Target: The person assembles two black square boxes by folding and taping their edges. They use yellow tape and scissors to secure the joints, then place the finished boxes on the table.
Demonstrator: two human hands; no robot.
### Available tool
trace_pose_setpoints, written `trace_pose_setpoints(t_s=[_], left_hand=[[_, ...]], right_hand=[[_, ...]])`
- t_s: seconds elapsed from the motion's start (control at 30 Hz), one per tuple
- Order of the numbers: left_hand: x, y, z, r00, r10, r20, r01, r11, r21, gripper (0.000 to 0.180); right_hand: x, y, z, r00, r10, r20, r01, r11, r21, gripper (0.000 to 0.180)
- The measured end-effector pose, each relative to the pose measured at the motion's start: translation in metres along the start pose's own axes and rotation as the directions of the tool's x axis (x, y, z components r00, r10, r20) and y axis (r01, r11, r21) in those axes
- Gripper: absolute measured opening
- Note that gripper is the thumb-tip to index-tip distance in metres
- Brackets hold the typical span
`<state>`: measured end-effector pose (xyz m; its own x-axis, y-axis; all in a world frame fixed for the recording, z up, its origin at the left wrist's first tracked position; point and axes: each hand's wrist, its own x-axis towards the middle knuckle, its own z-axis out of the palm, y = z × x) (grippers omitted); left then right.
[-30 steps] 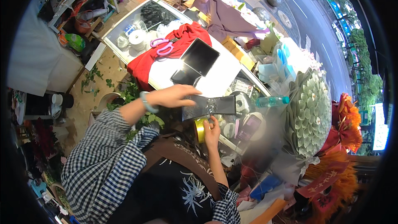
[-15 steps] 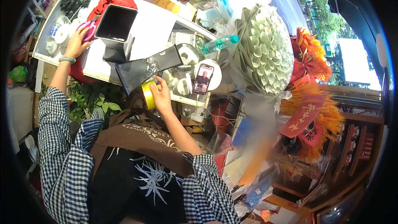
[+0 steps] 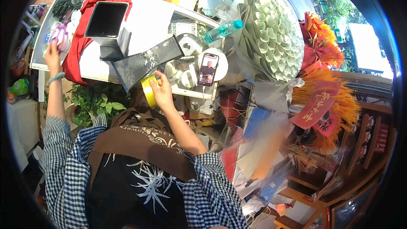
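At the far left of the table, my left hand has its fingers closed at the pink handles of a pair of scissors; the blades are hard to make out. My right hand grips a roll of yellow tape at the table's near edge. Just beyond the roll lies a long black folded piece with a shiny clear patch. An open-topped, dark box stands behind it, next to a red cloth.
A lit phone and a teal bottle are to the right. Beyond them stands a large pale green bouquet, with orange dried stalks farther right. Leafy plants sit below the white table.
My left hand has moved left with the scissors, away from the box and over the red cloth to the table's left end. My right hand keeps hold of the yellow tape.
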<state>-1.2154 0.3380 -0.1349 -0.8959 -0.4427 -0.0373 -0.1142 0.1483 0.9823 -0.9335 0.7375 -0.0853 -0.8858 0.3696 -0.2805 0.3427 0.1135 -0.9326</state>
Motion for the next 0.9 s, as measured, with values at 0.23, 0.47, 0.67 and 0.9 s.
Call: trace_pose_setpoints(t_s=[0.23, 0.47, 0.67, 0.9], left_hand=[[-0.053, 0.084, -0.070, 0.993, 0.106, -0.047, -0.116, 0.916, -0.384, 0.042], [-0.205, 0.162, -0.056, 0.930, 0.144, 0.337, 0.084, 0.811, -0.579, 0.040], [-0.301, 0.141, 0.036, 0.524, -0.090, 0.847, 0.540, 0.805, -0.248, 0.038], [-0.339, 0.118, 0.086, 0.321, -0.213, 0.923, 0.725, 0.683, -0.094, 0.035]], right_hand=[[-0.001, -0.008, 0.000, 1.000, 0.006, 0.004, -0.006, 1.000, 0.017, 0.041], [0.004, -0.002, 0.001, 0.996, 0.086, 0.026, -0.089, 0.987, 0.131, 0.041], [0.012, 0.009, -0.002, 0.973, 0.220, 0.063, -0.226, 0.880, 0.418, 0.039], [-0.007, 0.004, -0.006, 0.948, 0.254, 0.194, -0.304, 0.532, 0.790, 0.036]])
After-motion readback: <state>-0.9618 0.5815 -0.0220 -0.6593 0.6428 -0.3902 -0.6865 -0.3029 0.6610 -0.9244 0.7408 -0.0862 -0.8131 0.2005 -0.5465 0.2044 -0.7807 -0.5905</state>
